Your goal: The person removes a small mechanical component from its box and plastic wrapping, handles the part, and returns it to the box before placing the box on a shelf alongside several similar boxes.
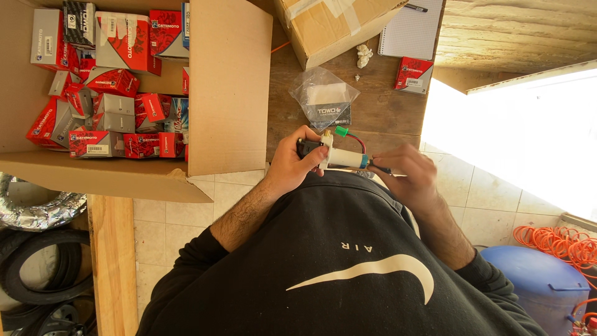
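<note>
Cardboard box (230, 93) holds small red cartons (112, 81); both hands (292, 163) grip a white cylindrical part (345, 159).

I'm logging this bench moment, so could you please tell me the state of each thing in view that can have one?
Left hand: closed around the dark end of the part.
Right hand: blurred, fingers at the part's other end.
White cylindrical part: held level between both hands, off the table.
Large cardboard box: flaps open, holding many small red and grey boxes.
Clear plastic bag: lying flat on the wooden table.
Notepad: closed.
</note>
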